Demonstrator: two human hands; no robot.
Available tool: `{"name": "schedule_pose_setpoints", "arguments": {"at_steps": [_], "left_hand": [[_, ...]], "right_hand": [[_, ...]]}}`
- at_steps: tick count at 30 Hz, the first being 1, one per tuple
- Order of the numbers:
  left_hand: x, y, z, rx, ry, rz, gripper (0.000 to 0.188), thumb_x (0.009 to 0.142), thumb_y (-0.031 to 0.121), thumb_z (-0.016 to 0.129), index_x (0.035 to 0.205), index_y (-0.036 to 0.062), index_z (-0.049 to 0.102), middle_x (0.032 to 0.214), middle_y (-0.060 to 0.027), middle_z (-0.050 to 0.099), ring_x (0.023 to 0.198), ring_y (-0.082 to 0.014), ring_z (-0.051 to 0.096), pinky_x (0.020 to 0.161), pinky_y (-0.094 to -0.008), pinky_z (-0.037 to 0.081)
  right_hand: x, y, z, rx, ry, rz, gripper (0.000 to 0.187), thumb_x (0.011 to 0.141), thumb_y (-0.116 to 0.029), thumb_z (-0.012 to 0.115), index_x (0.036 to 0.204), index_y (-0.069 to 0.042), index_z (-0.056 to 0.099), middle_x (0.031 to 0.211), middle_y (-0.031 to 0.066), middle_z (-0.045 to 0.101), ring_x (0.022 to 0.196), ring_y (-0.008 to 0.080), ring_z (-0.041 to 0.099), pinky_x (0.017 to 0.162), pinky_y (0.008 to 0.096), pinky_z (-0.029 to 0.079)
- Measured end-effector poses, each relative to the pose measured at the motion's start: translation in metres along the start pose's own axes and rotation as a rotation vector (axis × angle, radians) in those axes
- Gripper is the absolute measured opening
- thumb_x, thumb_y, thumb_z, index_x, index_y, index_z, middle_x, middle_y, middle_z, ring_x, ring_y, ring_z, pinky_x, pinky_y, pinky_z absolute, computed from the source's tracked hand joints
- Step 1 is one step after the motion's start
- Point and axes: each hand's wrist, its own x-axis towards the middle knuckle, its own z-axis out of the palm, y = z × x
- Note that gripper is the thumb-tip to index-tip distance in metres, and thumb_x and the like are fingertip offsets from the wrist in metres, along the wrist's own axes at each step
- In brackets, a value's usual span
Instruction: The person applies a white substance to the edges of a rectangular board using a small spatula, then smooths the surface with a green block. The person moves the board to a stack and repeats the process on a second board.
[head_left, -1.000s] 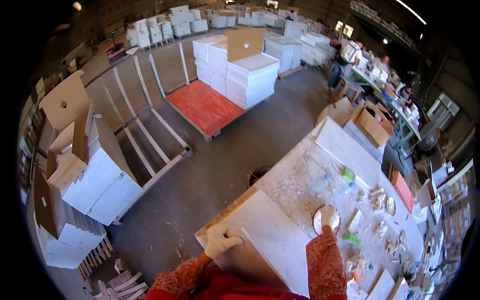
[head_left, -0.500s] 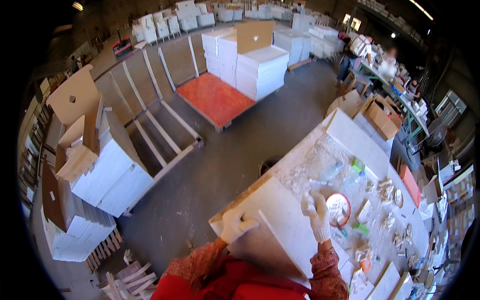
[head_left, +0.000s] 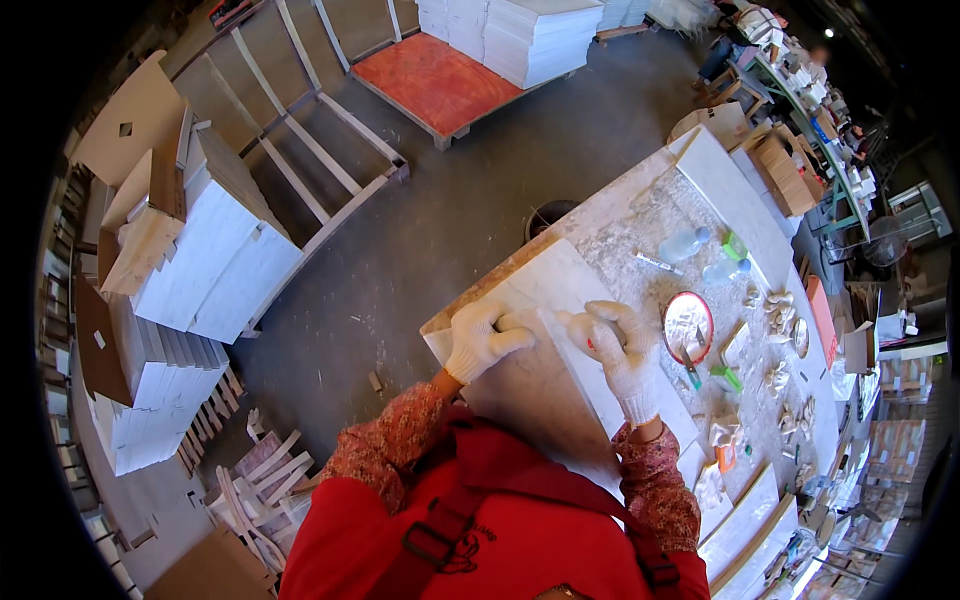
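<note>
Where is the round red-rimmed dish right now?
In the head view, the red-rimmed dish sits on the workbench just right of the right hand, below the plastic bottles.

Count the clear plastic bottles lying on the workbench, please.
2: one bottle lies beyond the red-rimmed dish, the other bottle just right of it beside a green item. Clutter farther along may hide more.

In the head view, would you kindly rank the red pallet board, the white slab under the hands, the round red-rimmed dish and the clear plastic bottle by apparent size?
1. White slab, though being nearest the camera enlarges it.
2. Red pallet board, which looks close to the slab, so their order is unsure.
3. Round red-rimmed dish.
4. Clear plastic bottle.
</note>
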Motion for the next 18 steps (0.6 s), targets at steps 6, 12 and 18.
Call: {"name": "schedule_pose_setpoints", "arguments": {"at_steps": [6, 12, 18], "left_hand": [[0.001, 0.002, 0.000, -0.040, -0.008, -0.015, 0.043, 0.065, 0.040, 0.082, 0.061, 0.0056, 0.057, 0.060, -0.0124, 0.055, 0.055, -0.0240, 0.055, 0.054, -0.0364, 0.043], [0.002, 0.014, -0.005, -0.029, -0.014, -0.017, 0.044, 0.065, 0.042, 0.082, 0.062, 0.0057, 0.059, 0.060, -0.0123, 0.055, 0.056, -0.0248, 0.055, 0.054, -0.0364, 0.042], [0.002, 0.013, -0.005, -0.021, -0.010, 0.001, 0.046, 0.065, 0.045, 0.083, 0.062, 0.0060, 0.059, 0.060, -0.0124, 0.055, 0.057, -0.0252, 0.055, 0.055, -0.0370, 0.042]], "right_hand": [[-0.002, -0.013, 0.002, -0.038, 0.001, 0.013, 0.024, 0.095, -0.010, 0.063, 0.115, 0.003, 0.066, 0.100, 0.0121, 0.071, 0.091, 0.0148, 0.068, 0.077, 0.0277, 0.057], [-0.002, -0.013, 0.003, -0.088, 0.002, -0.010, 0.024, 0.095, -0.010, 0.063, 0.114, 0.003, 0.066, 0.097, 0.0123, 0.072, 0.090, 0.0145, 0.068, 0.077, 0.0275, 0.056], [0.000, -0.010, 0.001, -0.162, 0.031, -0.050, 0.024, 0.092, -0.012, 0.066, 0.111, 0.002, 0.068, 0.096, 0.0146, 0.073, 0.088, 0.0168, 0.070, 0.078, 0.0293, 0.055]]}}
